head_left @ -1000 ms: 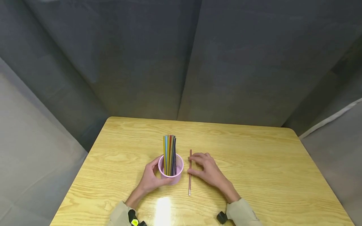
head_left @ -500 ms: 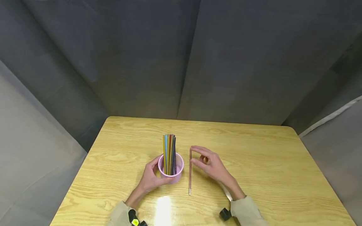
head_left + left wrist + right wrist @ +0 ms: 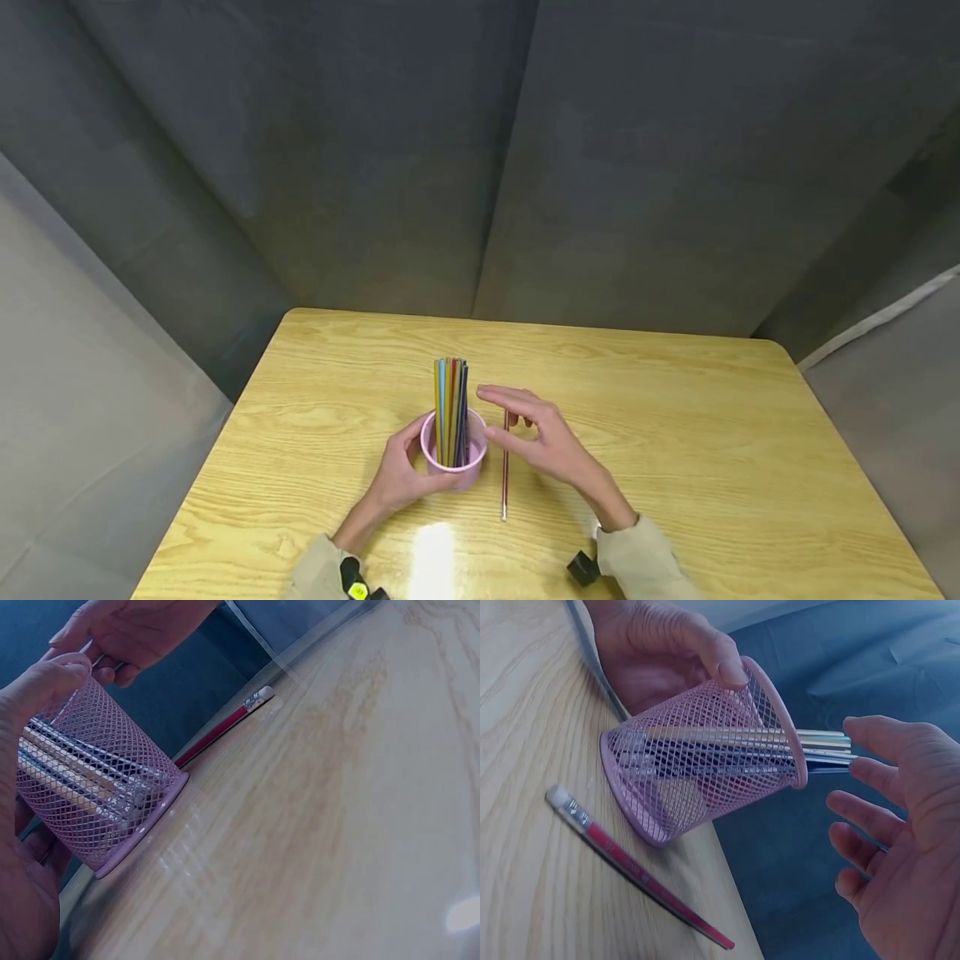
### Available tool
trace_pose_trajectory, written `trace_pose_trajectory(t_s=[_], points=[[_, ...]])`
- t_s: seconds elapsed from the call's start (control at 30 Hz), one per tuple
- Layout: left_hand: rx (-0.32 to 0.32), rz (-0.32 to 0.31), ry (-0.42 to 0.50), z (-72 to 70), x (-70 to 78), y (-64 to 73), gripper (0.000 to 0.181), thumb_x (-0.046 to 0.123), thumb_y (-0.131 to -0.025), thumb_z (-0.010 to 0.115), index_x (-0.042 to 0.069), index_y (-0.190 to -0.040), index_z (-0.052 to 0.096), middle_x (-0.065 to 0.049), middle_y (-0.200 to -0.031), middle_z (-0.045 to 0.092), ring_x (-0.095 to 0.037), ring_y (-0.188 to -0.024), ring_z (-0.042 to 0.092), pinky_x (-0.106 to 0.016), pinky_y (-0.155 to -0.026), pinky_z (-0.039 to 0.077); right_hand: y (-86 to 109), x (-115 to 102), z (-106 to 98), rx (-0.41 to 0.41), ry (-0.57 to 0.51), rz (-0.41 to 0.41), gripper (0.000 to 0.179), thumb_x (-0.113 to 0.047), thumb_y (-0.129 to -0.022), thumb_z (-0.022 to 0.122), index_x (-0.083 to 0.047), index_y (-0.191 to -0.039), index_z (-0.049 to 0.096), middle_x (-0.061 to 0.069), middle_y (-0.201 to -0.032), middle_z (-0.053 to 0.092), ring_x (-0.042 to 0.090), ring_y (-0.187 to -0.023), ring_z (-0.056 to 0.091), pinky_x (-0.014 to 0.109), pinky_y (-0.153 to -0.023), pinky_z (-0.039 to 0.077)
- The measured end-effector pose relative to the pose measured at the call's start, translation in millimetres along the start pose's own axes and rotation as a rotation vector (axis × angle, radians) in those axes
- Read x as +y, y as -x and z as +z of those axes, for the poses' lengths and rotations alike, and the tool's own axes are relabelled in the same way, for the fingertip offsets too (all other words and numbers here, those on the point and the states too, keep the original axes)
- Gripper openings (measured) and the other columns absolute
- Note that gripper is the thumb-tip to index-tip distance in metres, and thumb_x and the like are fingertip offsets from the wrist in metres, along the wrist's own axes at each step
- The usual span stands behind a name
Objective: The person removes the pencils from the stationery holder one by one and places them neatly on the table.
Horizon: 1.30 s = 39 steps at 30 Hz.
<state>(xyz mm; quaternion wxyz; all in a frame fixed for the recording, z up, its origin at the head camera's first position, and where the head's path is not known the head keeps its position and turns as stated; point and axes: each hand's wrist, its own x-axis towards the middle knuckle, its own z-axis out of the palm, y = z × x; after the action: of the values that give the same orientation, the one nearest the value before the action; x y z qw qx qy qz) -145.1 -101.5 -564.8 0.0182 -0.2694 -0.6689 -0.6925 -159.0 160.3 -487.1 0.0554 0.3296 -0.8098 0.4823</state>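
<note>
My left hand (image 3: 397,477) grips a pink mesh pencil cup (image 3: 471,477) by its left side, with the thumb at the near rim. Several pencils (image 3: 450,408) in yellow, light blue, red and dark colours stand in the cup, rising above the rim. Just right of the cup, a red pencil (image 3: 505,487) lies on the table, its white eraser toward the person. My right hand (image 3: 553,443) hovers over that pencil's far part with fingers extended and nothing in them. In the right wrist view its fingertips (image 3: 859,727) are close by the standing pencils' tops.
The wooden table (image 3: 675,417) extends to both sides and behind the cup. Dark grey curtains (image 3: 375,167) hang along its far edge. A bright light reflection (image 3: 432,554) shows near the front.
My right hand has risen from around the red pencil and shifted left toward the cup, its fingers extended. The red pencil stays on the table; the left hand and cup have kept their place.
</note>
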Motion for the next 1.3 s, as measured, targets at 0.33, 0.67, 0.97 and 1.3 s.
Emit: trace_pose_trajectory(t_s=[0.33,0.67,0.97,1.3], points=[[0.001,-0.03,-0.012,-0.7,3.7,0.5,0.086,0.001,-0.072,0.091,0.004,-0.149,0.054,-0.018,-0.142,0.063,-0.029,-0.127,0.062,-0.034,-0.112,0.051,-8.9,-3.2,10.1,-0.076,0.001,0.01,0.054,-0.025,-0.097,0.074,-0.023,-0.149,0.059,-0.001,-0.154,0.056,0.024,-0.127,0.06,0.055,-0.11,0.045],[-0.008,-0.041,0.004,-1.6,5.8,0.0,0.086,-0.001,-0.073,0.09,0.009,-0.151,0.054,-0.014,-0.142,0.064,-0.028,-0.128,0.061,-0.035,-0.113,0.049,-8.4,-2.7,18.8,-0.144,0.041,0.008,0.06,-0.031,-0.099,0.072,-0.025,-0.155,0.052,-0.001,-0.157,0.052,0.023,-0.145,0.047,0.063,-0.119,0.029],[-0.009,-0.042,-0.015,-1.6,2.3,1.1,0.086,-0.002,-0.073,0.09,0.011,-0.151,0.054,-0.012,-0.141,0.065,-0.027,-0.127,0.062,-0.035,-0.113,0.049,-6.5,-6.5,19.8,-0.147,0.063,0.048,0.062,-0.036,-0.099,0.072,-0.029,-0.156,0.05,-0.008,-0.156,0.052,0.024,-0.113,0.053,0.04,-0.087,0.049],[-0.003,-0.039,-0.005,-1.3,1.6,0.7,0.085,0.001,-0.073,0.091,0.009,-0.149,0.055,-0.014,-0.14,0.065,-0.027,-0.126,0.063,-0.035,-0.112,0.05,-5.4,-8.5,17.5,-0.132,0.052,0.08,0.059,-0.034,-0.099,0.072,-0.029,-0.155,0.052,-0.006,-0.144,0.062,0.029,-0.096,0.051,0.036,-0.072,0.05]])
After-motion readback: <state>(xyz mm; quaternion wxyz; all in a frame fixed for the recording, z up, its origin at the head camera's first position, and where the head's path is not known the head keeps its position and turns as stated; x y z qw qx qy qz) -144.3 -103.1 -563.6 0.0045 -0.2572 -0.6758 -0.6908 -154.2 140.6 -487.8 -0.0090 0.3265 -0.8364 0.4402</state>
